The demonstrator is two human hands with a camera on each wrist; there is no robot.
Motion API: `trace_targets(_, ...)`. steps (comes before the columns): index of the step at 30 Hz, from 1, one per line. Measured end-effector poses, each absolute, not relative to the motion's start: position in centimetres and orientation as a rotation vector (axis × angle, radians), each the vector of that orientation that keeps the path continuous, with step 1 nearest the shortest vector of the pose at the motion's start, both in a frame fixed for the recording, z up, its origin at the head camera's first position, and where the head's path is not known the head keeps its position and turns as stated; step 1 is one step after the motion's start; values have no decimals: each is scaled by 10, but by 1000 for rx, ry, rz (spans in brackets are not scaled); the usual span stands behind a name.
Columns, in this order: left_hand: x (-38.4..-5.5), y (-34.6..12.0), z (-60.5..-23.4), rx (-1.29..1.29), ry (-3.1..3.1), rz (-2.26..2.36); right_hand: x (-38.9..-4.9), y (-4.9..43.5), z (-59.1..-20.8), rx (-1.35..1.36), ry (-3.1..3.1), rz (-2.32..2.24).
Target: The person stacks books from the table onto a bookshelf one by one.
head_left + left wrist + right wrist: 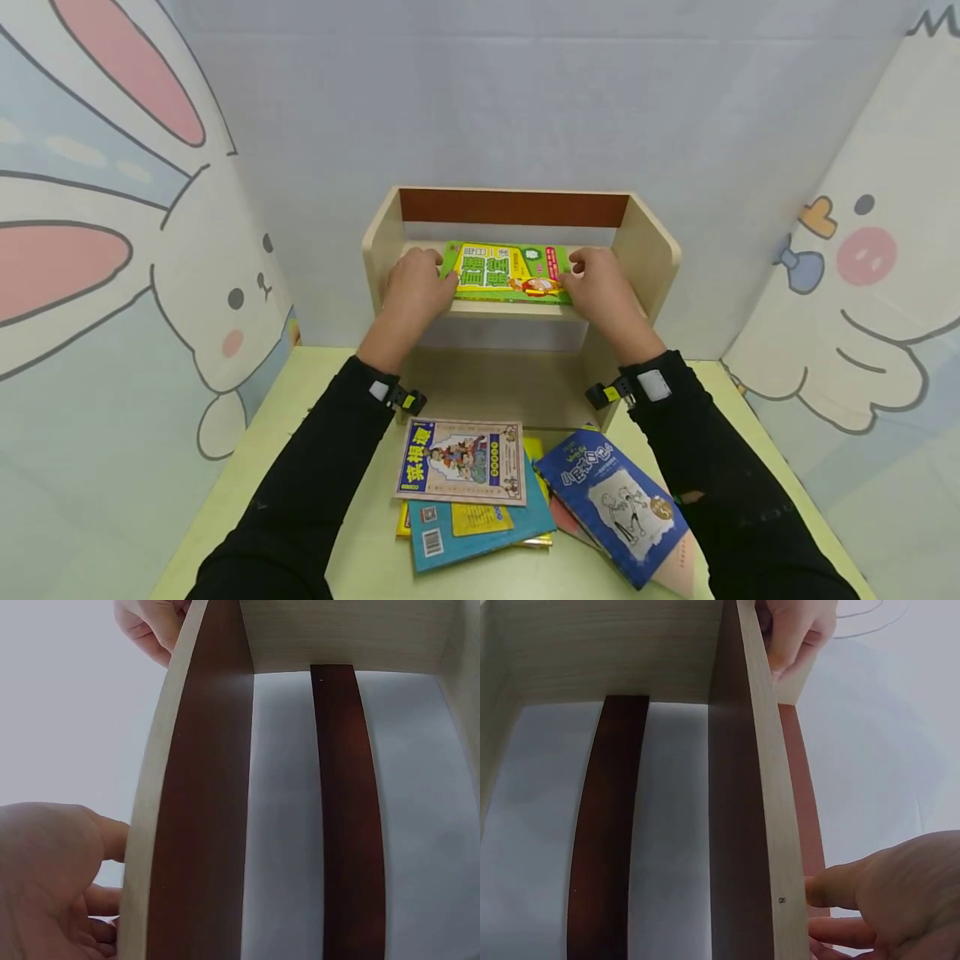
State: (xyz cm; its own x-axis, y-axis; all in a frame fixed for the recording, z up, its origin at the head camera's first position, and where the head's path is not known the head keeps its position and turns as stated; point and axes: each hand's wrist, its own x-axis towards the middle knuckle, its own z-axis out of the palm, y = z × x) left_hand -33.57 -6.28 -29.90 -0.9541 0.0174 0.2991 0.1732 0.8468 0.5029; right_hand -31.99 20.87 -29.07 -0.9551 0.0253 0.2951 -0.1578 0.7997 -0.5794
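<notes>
A green and yellow book (498, 271) lies flat, cover up, on the upper shelf of a small wooden bookshelf (652, 250). At its left end is my left hand (417, 283), holding that edge with bent fingers and thumb. My right hand (600, 285) holds the opposite end, its thumb at the near right corner. Both wrist views look up from below the shelf board (202, 787), which hides the book. In the right wrist view, fingertips of the right hand (900, 892) meet the board's front edge.
On the table (360, 550) before the bookshelf, a pink-bordered book (461, 462) lies over a teal book (525, 533) and yellow ones. A dark blue book (611, 504) lies askew to the right, over pinkish books. A brown rail (513, 207) spans the bookshelf's back.
</notes>
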Motion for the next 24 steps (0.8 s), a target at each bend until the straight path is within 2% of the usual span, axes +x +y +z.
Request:
trace_targets(5,-318,-68,-300,-243,-2647,-802,-295,204,-294,150,-2591,884)
trace_targets(11,-266,-94,-334,-414,-2576,-956,-241,199,-314,280,-2472,886)
trace_targets(16,-227,-121,-387,-388,-2632,-1033,-208,202,-361,353,-2611,980)
trace_targets(24,-198,-144,-461,-117,-2902,-956,-182,202,-455,183,-2899,1265)
